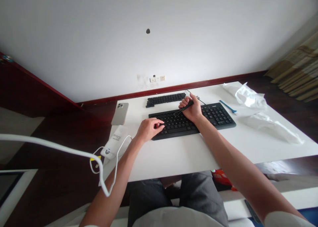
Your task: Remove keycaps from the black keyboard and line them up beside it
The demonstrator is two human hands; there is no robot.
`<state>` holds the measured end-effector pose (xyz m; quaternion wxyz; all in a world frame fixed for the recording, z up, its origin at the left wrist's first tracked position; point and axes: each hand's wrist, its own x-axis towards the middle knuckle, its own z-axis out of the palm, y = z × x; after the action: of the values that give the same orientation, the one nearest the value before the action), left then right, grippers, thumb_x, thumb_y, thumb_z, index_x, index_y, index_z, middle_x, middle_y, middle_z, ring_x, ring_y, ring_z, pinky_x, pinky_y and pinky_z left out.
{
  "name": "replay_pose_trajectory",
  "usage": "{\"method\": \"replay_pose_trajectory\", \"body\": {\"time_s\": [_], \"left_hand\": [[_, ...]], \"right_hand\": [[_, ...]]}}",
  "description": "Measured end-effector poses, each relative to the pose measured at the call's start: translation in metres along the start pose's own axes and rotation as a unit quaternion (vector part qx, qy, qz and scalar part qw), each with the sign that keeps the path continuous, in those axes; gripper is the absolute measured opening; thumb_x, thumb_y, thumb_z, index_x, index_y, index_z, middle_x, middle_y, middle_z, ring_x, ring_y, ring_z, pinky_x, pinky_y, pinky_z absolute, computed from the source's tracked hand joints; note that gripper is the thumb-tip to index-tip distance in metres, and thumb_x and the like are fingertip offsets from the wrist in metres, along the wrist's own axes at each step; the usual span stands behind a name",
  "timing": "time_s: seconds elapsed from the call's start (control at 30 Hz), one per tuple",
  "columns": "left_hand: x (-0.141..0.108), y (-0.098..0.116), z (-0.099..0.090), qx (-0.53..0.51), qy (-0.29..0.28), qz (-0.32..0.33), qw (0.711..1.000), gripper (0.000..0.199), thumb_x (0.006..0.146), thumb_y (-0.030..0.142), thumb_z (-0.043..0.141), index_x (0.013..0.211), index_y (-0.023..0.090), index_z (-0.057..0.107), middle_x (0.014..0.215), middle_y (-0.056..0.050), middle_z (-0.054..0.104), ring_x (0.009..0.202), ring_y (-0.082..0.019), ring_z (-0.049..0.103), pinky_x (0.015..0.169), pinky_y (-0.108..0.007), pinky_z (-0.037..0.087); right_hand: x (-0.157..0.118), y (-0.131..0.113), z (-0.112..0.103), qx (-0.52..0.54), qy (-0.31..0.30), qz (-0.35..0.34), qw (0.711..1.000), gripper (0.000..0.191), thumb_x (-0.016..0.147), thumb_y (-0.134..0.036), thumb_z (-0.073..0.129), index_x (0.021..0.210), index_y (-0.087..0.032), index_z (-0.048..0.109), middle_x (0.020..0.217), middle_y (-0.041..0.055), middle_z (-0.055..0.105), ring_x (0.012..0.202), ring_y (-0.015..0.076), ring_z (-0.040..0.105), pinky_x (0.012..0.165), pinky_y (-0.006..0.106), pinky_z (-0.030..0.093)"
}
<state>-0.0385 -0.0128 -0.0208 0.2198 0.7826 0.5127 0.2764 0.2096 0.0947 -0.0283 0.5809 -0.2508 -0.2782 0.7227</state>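
Note:
A black keyboard (181, 129) lies on the white table, and part of its left side shows no keycaps. My right hand (192, 109) is closed around the black handle of a wire keycap puller (177, 113), whose wire loops hang over the keyboard's upper middle. At the keyboard's left end, my left hand (149, 128) has thumb and fingers pinched together; whatever is between them is too small and dark to make out. Behind the keyboard, black keycaps (166, 98) sit in rows on the table.
A blue brush-like tool (228, 107) lies right of the keyboard. Crumpled clear plastic bags (248, 96) rest farther right. At the left are a phone (120, 113) and a white power bank (115, 139) with a white cable (74, 151) crossing near my left arm.

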Motion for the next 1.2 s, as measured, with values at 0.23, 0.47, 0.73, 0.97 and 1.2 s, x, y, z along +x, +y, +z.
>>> {"method": "replay_pose_trajectory", "body": {"time_s": [0.23, 0.47, 0.73, 0.97, 1.2], "left_hand": [[0.004, -0.023, -0.007, 0.037, 0.129, -0.074, 0.988, 0.023, 0.096, 0.037, 0.066, 0.109, 0.023, 0.080, 0.082, -0.001, 0.074, 0.070, -0.014, 0.063, 0.073, -0.026, 0.048], [0.022, -0.028, -0.015, 0.139, 0.123, -0.135, 0.973, 0.025, 0.097, 0.042, 0.065, 0.111, 0.028, 0.080, 0.065, 0.002, 0.065, 0.063, -0.015, 0.059, 0.064, -0.026, 0.041], [0.075, -0.017, -0.007, 0.238, 0.061, -0.099, 0.964, 0.024, 0.097, 0.040, 0.064, 0.112, 0.030, 0.079, 0.090, -0.006, 0.079, 0.083, -0.024, 0.071, 0.072, -0.031, 0.048], [0.077, -0.032, -0.001, 0.266, 0.027, -0.158, 0.951, 0.026, 0.099, 0.042, 0.060, 0.115, 0.033, 0.078, 0.096, -0.004, 0.080, 0.091, -0.025, 0.074, 0.080, -0.032, 0.052], [0.082, -0.038, 0.002, 0.253, 0.029, -0.161, 0.953, 0.026, 0.099, 0.042, 0.060, 0.118, 0.034, 0.077, 0.099, -0.004, 0.080, 0.093, -0.026, 0.074, 0.081, -0.034, 0.053]], "right_hand": [[-0.001, -0.001, 0.000, 0.014, -0.004, 0.005, 1.000, 0.050, 0.083, -0.051, 0.076, 0.067, -0.024, 0.038, 0.061, -0.0069, 0.030, 0.053, 0.0111, 0.036, 0.054, 0.027, 0.040], [0.003, 0.000, -0.004, 0.043, -0.015, 0.015, 0.999, 0.042, 0.083, -0.044, 0.074, 0.068, -0.023, 0.041, 0.062, -0.0064, 0.030, 0.055, 0.0114, 0.035, 0.054, 0.025, 0.041], [0.002, 0.000, -0.004, 0.073, -0.021, 0.025, 0.997, 0.039, 0.084, -0.040, 0.075, 0.068, -0.022, 0.044, 0.061, -0.0059, 0.032, 0.055, 0.0105, 0.036, 0.054, 0.023, 0.041], [0.004, 0.000, -0.004, 0.091, -0.023, 0.033, 0.995, 0.037, 0.089, -0.037, 0.070, 0.068, -0.023, 0.044, 0.060, -0.0047, 0.033, 0.054, 0.0122, 0.038, 0.052, 0.025, 0.041], [0.003, 0.000, -0.002, 0.100, -0.018, 0.035, 0.994, 0.034, 0.091, -0.034, 0.067, 0.068, -0.022, 0.046, 0.060, -0.0039, 0.035, 0.054, 0.0127, 0.037, 0.052, 0.025, 0.041]]}}
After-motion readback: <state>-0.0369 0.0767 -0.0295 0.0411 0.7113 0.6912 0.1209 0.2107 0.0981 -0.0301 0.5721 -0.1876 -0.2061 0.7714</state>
